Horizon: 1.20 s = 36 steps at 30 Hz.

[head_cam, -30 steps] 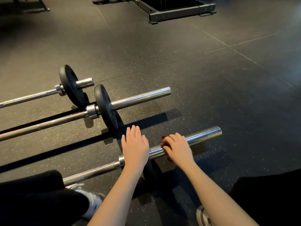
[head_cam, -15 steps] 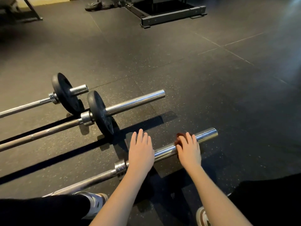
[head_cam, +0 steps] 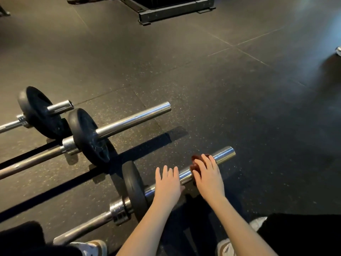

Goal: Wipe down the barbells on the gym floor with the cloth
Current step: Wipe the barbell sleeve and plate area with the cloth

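Observation:
Three barbells lie side by side on the dark rubber floor. On the nearest barbell [head_cam: 224, 153], my right hand [head_cam: 209, 177] curls over the chrome sleeve near its end and holds a dark red cloth [head_cam: 195, 161] against it. My left hand [head_cam: 168, 183] rests on the same sleeve with straight fingers, just right of the black plate [head_cam: 132, 187]. The middle barbell [head_cam: 132, 120] and the far barbell [head_cam: 59, 107] each carry a black plate and lie untouched to the left.
A black rack base [head_cam: 175, 11] stands at the top. My white shoes [head_cam: 90, 246] and black-clad knees [head_cam: 304, 235] fill the bottom edge. Someone's shoe [head_cam: 338, 50] shows at the right edge. Bare floor stretches to the right.
My right hand has slid the cloth along the sleeve toward its end. My left hand has shifted off the plate, which now shows, onto the sleeve.

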### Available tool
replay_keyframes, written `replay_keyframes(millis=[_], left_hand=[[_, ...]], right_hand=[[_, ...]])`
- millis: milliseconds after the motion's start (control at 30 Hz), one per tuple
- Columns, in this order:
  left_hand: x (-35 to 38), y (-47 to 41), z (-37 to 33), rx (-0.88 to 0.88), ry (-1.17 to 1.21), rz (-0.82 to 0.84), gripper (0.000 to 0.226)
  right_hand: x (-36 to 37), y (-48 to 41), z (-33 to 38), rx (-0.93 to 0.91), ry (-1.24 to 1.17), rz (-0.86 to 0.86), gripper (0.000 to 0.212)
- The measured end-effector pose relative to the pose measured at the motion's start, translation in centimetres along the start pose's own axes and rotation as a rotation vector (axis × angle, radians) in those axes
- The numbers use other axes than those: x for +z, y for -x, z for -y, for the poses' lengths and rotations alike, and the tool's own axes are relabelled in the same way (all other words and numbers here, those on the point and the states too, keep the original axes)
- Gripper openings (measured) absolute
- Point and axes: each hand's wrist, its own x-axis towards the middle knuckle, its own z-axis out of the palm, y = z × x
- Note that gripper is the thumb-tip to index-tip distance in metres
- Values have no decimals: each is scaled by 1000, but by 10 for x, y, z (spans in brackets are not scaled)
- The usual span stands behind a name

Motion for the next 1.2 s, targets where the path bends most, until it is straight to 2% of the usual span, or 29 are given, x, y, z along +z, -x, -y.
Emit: replay_keyframes(millis=[67, 100, 200, 267, 367, 500, 567, 667, 733, 867, 967, 1067, 1133, 1200], left_hand=[[4, -8, -2, 3, 22, 6, 70], [6, -11, -2, 8, 38, 2, 69], [13, -15, 0, 28, 50, -31, 67], [14, -15, -1, 36, 34, -48, 66], [13, -17, -3, 29, 23, -52, 66], [14, -19, -2, 34, 29, -31, 67], [15, -19, -1, 35, 33, -24, 66], [16, -16, -2, 40, 32, -24, 66], [15, -16, -2, 41, 28, -33, 66], [14, -17, -3, 43, 32, -40, 65], [15, -16, -2, 41, 35, -29, 65], [16, -14, -2, 45, 17, -32, 65], [15, -15, -3, 45, 4, -37, 65], [13, -17, -4, 47, 4, -29, 65]], right_hand=[[-11, -24, -17, -70, 50, 32, 43], [-17, -37, -27, -44, 52, 45, 44], [-30, -53, -47, 188, -38, 0, 52], [-20, -38, -39, 255, -60, -40, 54], [-7, -12, -27, 207, -70, -37, 53], [-25, -53, -61, 96, 32, 27, 46], [-35, -73, -68, 168, -4, 38, 43], [-22, -58, -49, 311, -95, -41, 43], [-8, -30, -31, 264, -92, -92, 43], [-18, -45, -55, 101, 19, 1, 43], [-35, -77, -76, 157, 23, 18, 41], [-21, -58, -56, 278, -49, -47, 43], [-10, -30, -39, 219, -52, -71, 44], [-14, -25, -45, 105, 8, -27, 46]])
